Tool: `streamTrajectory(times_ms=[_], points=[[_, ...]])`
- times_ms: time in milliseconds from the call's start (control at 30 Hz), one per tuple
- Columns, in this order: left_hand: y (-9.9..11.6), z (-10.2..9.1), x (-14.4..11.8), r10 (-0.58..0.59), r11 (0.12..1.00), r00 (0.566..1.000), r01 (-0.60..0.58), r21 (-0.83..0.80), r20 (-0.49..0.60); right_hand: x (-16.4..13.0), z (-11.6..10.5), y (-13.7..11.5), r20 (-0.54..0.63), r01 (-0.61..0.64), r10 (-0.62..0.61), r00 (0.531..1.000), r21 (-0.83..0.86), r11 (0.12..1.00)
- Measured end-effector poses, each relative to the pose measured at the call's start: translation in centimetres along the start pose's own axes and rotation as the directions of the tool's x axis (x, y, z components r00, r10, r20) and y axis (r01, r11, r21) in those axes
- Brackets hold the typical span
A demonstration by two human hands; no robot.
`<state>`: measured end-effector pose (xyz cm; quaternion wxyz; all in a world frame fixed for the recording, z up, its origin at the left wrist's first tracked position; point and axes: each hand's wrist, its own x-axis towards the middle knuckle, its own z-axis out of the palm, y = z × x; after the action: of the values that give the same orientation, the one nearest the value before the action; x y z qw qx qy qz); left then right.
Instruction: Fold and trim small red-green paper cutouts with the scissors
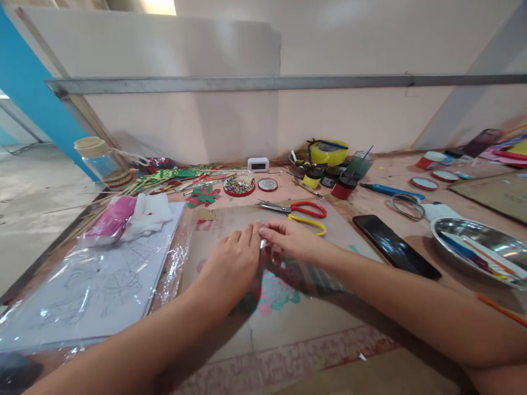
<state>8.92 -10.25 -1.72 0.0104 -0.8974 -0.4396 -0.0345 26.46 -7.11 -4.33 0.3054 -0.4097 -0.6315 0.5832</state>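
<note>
Two bare hands meet over the middle of a cluttered craft worktop (403,230). The right hand (294,241) closes its grip on a small pale piece (262,243), pinched between thumb and forefinger; the piece is too small to name. The left hand (234,263) lies palm down just beside it, fingers flat and closed on nothing, fingertips touching the same spot. The piece sits between the two hands, at the right hand's fingertips, so the right hand has it and the left only steadies.

Under both hands lies a brown cardboard sheet (288,329) covered by a clear, glossy plastic film, with a pink and green floral cut-out pattern (275,293) showing just below the grip. Its long side runs left to right across the view.

Just beyond the right hand lie scissors with red handles (294,208), blades pointing left, and a curved yellow handle (308,222). Further right of the grip rests a black phone (395,246), flat and shiny, then a round steel bowl (481,233). Left of the grip, well apart, are plastic-wrapped white line drawings (99,285) and a pink packet (110,220). Beyond the scissors stand a round red tin of beads (239,185), small paint pots (343,186) and a yellow tape roll (329,152).
</note>
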Motion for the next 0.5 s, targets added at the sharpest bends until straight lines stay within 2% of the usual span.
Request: streamTrajectory(times_ms=[67, 100, 167, 200, 233, 300, 400, 500], points=[[-0.7, 0.4, 0.3, 0.001, 0.957, 1.0, -0.007, -0.29, -0.021, 0.5, -0.6, 0.2, 0.009, -0.026, 0.026, 1.0, 0.065, 0.998], [-1.3, 0.6, 0.4, -0.013, 0.89, 1.0, 0.011, -0.457, -0.002, 0.7, -1.0, 0.2, 0.042, -0.048, 0.045, 0.998, 0.067, 0.997], [-2.5, 1.1, 0.7, -0.104, 0.674, 0.993, 0.109, -0.73, 0.053, 1.0, -1.7, 0.3, 0.112, -0.1, 0.095, 0.989, 0.043, 0.994], [-3.0, 1.4, 0.8, -0.133, 0.557, 0.987, 0.148, -0.817, 0.088, 1.1, -1.9, 0.4, 0.118, -0.123, 0.116, 0.986, 0.051, 0.991], [-3.3, 1.7, 0.9, -0.166, 0.45, 0.98, 0.172, -0.876, 0.108, 1.2, -2.0, 0.5, 0.096, -0.137, 0.129, 0.987, 0.087, 0.987], [-3.7, 2.3, 1.0, -0.245, 0.301, 0.964, 0.176, -0.937, 0.103, 1.2, -1.6, 0.9, 0.023, -0.144, 0.142, 0.99, 0.22, 0.965], [-3.6, 3.1, 1.1, -0.397, 0.163, 0.916, 0.135, -0.977, 0.061, 0.7, -0.3, 1.8, 0.058, -0.17, 0.16, 0.985, 0.371, 0.913], [-3.4, 3.7, 1.2, -0.444, 0.074, 0.894, 0.104, -0.992, 0.06, 0.1, 1.0, 2.2, 0.06, -0.146, 0.133, 0.989, 0.417, 0.897]])
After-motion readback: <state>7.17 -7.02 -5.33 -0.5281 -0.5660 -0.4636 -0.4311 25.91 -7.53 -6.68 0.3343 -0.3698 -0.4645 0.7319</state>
